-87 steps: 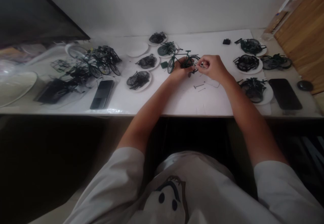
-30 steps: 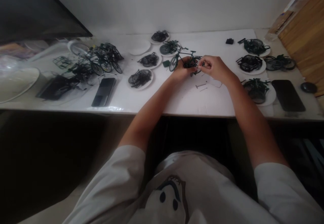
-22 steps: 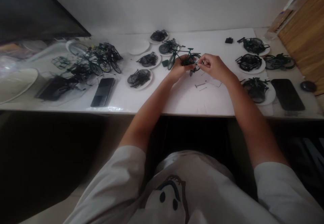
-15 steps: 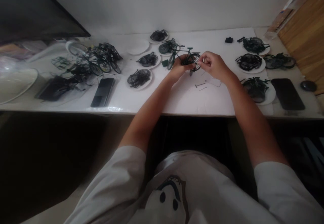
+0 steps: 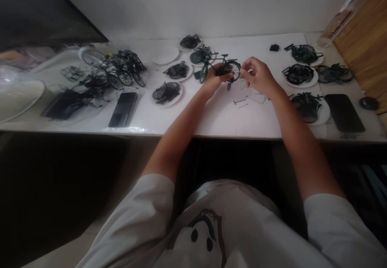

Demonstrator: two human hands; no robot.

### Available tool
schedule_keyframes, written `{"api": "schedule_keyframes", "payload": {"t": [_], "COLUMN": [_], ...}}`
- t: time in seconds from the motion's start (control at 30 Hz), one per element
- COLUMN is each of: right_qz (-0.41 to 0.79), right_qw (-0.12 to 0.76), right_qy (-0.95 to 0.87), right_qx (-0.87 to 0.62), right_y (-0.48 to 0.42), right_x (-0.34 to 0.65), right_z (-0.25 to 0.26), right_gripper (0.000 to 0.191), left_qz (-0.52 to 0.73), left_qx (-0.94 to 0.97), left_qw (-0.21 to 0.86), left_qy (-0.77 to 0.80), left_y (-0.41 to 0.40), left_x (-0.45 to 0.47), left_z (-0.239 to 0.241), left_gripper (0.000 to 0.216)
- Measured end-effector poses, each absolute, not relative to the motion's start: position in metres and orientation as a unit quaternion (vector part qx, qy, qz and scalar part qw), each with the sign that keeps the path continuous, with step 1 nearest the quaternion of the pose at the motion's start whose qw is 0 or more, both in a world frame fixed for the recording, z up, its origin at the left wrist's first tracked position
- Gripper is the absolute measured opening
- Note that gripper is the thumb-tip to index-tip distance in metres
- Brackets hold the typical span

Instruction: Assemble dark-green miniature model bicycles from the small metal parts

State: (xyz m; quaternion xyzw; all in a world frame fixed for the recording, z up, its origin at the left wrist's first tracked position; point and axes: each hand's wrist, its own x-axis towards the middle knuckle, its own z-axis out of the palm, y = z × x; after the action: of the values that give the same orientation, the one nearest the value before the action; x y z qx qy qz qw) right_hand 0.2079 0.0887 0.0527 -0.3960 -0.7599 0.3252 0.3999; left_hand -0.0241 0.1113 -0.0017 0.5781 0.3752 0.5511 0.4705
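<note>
A small dark-green model bicycle (image 5: 223, 60) is held upright above the white tabletop (image 5: 217, 118). My left hand (image 5: 214, 81) grips it around the lower frame, thumb near the rear wheel (image 5: 232, 72). Just right of that wheel is my right hand (image 5: 255, 74), its thumb and fingertips curled together in a pinch. Whether something tiny sits between those fingertips is too small to make out. Below the hands lie several thin metal pieces (image 5: 240, 101). A little green part (image 5: 197, 75) rests left of the bicycle, partly behind my left hand.
White plates with dark bicycle parts stand left (image 5: 166, 93) and right (image 5: 306, 107). A pile of model bicycles (image 5: 123, 68) is at the left, near a phone (image 5: 122, 109). Another dark phone (image 5: 344, 112) and a round black object (image 5: 369, 103) lie at the right.
My right hand has drawn slightly right, away from the rear wheel, and its fingers have shifted. The bicycle has turned a little in my left hand.
</note>
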Motion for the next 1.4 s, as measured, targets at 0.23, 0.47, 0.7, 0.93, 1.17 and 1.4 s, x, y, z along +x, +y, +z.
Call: {"api": "schedule_keyframes", "payload": {"t": [0.23,0.47,0.7,0.93,1.17,1.4], "right_qz": [0.352,0.366,0.389,0.394,0.397,0.395], "right_qw": [0.401,0.419,0.415,0.409,0.420,0.419], "right_qy": [-0.736,-0.723,-0.722,-0.714,-0.706,-0.703], "right_qx": [-0.417,-0.410,-0.393,-0.410,-0.410,-0.417], "right_y": [0.076,0.080,0.085,0.090,0.096,0.093], "right_x": [0.199,0.200,0.202,0.202,0.203,0.201], "right_z": [0.065,0.061,0.056,0.051,0.045,0.049], "right_gripper": [0.052,0.056,0.057,0.061,0.065,0.066], "left_qz": [0.553,0.553,0.556,0.553,0.559,0.556], "left_qx": [0.574,0.556,0.561,0.568,0.559,0.564], "left_qw": [0.472,0.489,0.487,0.481,0.491,0.489], "left_qy": [0.377,0.383,0.373,0.375,0.366,0.365], "left_y": [0.098,0.099,0.103,0.105,0.104,0.102], "left_x": [-0.019,-0.020,-0.021,-0.022,-0.020,-0.021], "left_z": [0.012,0.012,0.006,0.004,0.006,0.006], "left_gripper": [0.037,0.036,0.038,0.037,0.036,0.037]}}
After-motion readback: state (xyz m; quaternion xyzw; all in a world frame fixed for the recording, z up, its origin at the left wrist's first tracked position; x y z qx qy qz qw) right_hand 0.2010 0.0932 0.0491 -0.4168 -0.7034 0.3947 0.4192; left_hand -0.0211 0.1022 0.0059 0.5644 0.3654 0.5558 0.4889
